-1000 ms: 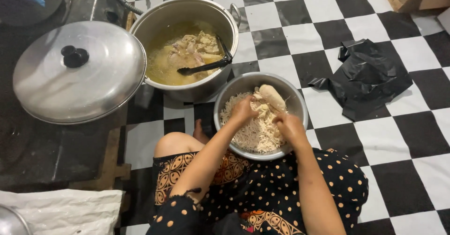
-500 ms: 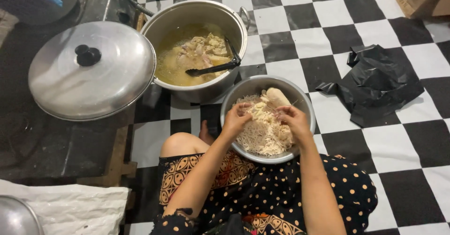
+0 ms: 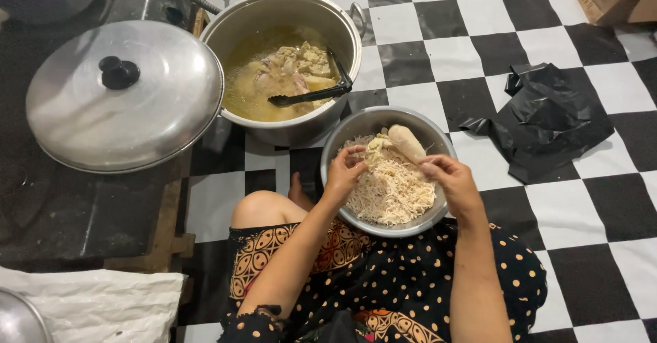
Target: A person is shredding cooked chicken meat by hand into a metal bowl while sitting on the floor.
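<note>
Your left hand (image 3: 345, 173) is over the near-left side of the metal bowl (image 3: 350, 125), fingers curled in a pinching grip on a bit of pale meat at the edge of the shredded chicken (image 3: 391, 191). Your right hand (image 3: 453, 182) sits at the bowl's right rim, fingers bent and touching the shreds; whether its grip holds anything, you cannot tell. A whole pale chicken piece (image 3: 406, 142) lies on top of the shreds at the far side of the bowl. The bowl rests on the checkered floor (image 3: 588, 213) just in front of your knees. Just behind it stands a big pot (image 3: 287, 4) of broth with meat and black tongs (image 3: 311, 94). The pot's lid (image 3: 123, 97) leans to its left, and a black plastic bag (image 3: 547, 121) lies to the right.
</note>
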